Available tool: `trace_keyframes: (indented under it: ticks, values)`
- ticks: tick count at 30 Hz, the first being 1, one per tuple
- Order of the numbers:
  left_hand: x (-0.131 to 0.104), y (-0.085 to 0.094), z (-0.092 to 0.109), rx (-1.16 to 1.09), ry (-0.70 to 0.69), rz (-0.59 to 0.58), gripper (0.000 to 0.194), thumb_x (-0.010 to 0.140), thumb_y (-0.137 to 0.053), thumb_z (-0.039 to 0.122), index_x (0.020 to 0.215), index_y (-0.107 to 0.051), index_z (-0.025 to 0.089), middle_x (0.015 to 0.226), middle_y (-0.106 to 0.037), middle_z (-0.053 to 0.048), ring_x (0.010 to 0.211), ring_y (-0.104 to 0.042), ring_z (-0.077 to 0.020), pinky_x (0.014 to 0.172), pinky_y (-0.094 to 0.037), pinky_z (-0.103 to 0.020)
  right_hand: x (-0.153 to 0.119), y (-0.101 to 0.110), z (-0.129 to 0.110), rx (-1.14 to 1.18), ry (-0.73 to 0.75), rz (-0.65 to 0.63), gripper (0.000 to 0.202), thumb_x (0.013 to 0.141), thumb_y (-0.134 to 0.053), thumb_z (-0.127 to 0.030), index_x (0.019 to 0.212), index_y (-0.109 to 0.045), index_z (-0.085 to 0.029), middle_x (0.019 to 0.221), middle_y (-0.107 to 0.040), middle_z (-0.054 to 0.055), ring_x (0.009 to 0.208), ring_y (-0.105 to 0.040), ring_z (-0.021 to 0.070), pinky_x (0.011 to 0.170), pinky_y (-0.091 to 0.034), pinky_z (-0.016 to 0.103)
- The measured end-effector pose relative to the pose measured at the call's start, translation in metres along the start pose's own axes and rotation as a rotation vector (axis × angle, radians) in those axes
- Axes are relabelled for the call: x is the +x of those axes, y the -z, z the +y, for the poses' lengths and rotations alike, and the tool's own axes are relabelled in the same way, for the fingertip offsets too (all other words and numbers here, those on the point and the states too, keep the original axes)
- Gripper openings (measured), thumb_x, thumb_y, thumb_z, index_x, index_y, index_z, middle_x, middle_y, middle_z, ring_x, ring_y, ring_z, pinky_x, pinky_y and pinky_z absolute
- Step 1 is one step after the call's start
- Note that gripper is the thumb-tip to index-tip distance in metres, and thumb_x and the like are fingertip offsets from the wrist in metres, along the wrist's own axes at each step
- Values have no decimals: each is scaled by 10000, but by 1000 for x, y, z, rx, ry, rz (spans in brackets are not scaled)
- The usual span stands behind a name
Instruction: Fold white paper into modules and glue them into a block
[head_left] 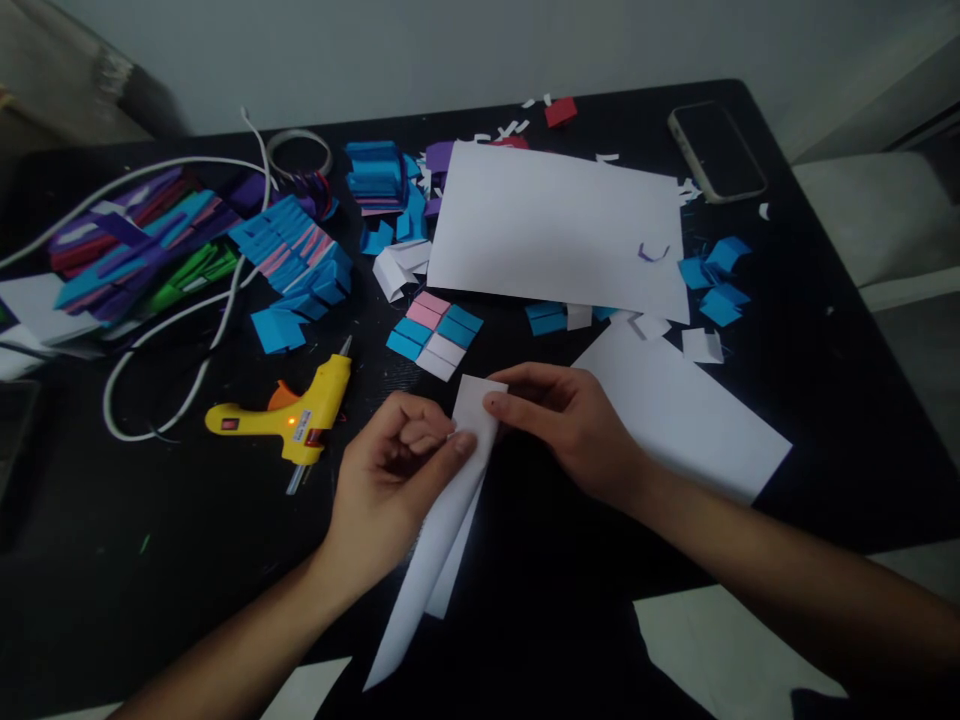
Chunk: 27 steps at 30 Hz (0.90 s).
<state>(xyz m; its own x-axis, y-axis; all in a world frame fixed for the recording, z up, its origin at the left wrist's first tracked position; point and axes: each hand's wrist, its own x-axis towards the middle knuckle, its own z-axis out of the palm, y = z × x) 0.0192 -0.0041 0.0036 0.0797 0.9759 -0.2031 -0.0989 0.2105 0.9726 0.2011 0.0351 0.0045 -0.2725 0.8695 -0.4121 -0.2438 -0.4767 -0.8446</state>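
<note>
A long folded strip of white paper is held between my two hands, its lower end hanging towards the table's front edge. My left hand pinches its left side, thumb on top and fingers curled. At the strip's top right corner, my right hand grips it between thumb and fingers. Just beyond the strip lies a woven square of pink, blue and white folded pieces. A yellow glue gun with a glowing orange light rests left of my left hand.
White sheets lie behind and right of my hands. A phone is at the back right. Blue folded pieces sit near it. Bundled coloured strips and a white cable occupy the left of the black table.
</note>
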Motion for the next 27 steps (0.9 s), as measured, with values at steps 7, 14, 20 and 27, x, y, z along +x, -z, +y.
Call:
trace_keyframes:
  ticks: [7, 14, 20, 27]
  values:
    - [-1, 1, 2, 12, -7, -26, 155, 896, -751, 228, 897, -603, 183, 580, -591, 65, 472, -460, -44, 462, -346, -144, 0, -1, 2, -34, 30, 18, 258, 670, -940, -303, 871, -807, -213, 791, -766, -16, 707, -696, 126, 694, -590, 261]
    - [-4, 1, 2, 60, -21, -17, 245, 913, -739, 254, 1117, -608, 229, 690, -715, 25, 480, -575, -82, 457, -419, -166, -4, -2, 3, -223, 198, 58, 281, 777, -877, -345, 1025, -793, -243, 670, -646, -39, 618, -582, 115, 570, -482, 251]
    - [-9, 3, -3, 149, -111, -14, 467, 927, -718, 190, 1375, -614, 267, 715, -689, 32, 565, -583, -73, 526, -449, -158, -6, -2, 5, -225, 268, 52, 224, 806, -856, -317, 1016, -804, -256, 716, -656, -28, 667, -592, 121, 617, -482, 259]
    - [-13, 5, -7, 248, -196, -14, 500, 922, -714, 142, 1393, -644, 295, 806, -718, 27, 679, -633, -72, 676, -526, -162, -7, -1, 5, -237, 287, 37, 200, 819, -842, -323, 1010, -826, -266, 770, -696, -5, 699, -617, 139, 634, -512, 275]
